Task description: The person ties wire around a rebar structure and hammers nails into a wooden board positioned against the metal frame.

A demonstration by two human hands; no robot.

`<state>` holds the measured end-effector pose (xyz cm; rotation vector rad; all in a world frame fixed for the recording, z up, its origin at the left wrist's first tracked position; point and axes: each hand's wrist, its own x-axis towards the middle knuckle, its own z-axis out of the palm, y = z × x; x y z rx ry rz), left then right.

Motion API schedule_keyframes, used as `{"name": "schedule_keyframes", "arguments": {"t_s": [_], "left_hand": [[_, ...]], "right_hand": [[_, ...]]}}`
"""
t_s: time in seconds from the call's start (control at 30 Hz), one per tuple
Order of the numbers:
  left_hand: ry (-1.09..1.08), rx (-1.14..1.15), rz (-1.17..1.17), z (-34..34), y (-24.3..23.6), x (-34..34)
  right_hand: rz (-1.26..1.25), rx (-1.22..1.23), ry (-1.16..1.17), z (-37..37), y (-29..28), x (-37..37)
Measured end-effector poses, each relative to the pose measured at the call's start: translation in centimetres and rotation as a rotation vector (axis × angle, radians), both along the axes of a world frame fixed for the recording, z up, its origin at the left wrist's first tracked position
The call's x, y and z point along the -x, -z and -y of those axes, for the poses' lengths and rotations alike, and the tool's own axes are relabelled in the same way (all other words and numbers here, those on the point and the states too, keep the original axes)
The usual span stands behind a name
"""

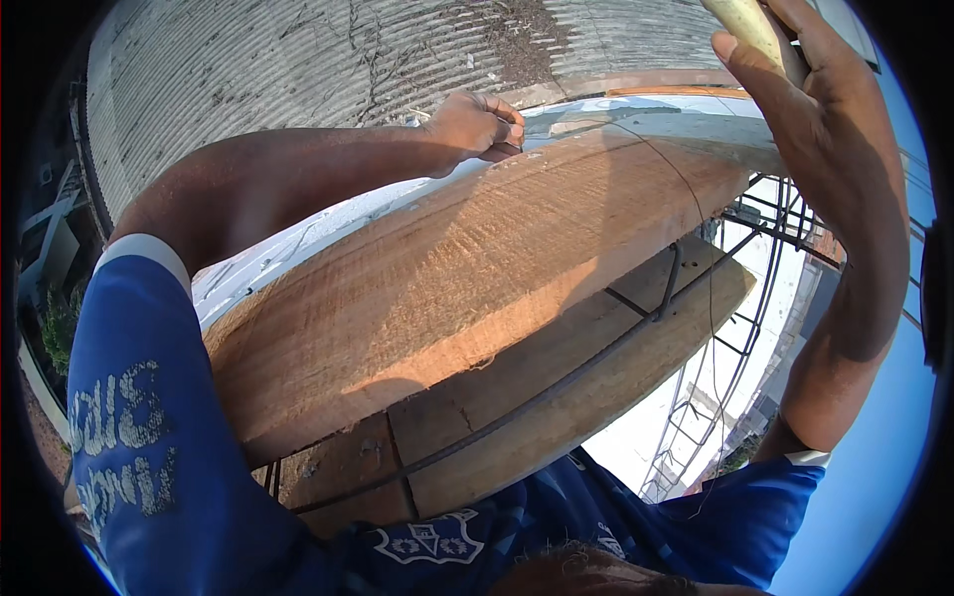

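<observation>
My left hand [479,127] is closed at the far edge of a rough reddish wooden plank [457,268], its fingertips pinching around a small dark thing too small to make out. My right hand [810,109] is raised at the upper right, wrapped around a pale wooden handle [745,25] whose top runs out of view. Below the plank lie a weathered second board [596,397] and dark steel rebar [666,283]. A thin wire [696,199] crosses the plank's right part and hangs down.
A corrugated grey roof [248,89] spans the top, bordered by a white ledge [248,253] behind the plank. At the right, a rebar cage [755,298] hangs over a bright drop with rooftops far below. Open sky shows along the right rim.
</observation>
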<state>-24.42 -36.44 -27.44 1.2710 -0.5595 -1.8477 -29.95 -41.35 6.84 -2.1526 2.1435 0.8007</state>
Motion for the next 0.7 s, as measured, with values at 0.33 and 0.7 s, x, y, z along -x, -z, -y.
{"name": "schedule_keyframes", "arguments": {"t_s": [0.33,0.7], "left_hand": [[-0.011,0.04,-0.026,0.6,0.7,0.6],[-0.028,-0.042,-0.081,0.5,0.5,0.7]], "right_hand": [[-0.044,-0.115,-0.754,7.9,7.8,3.5],[-0.214,-0.299,-0.957,8.1,11.5,1.9]]}}
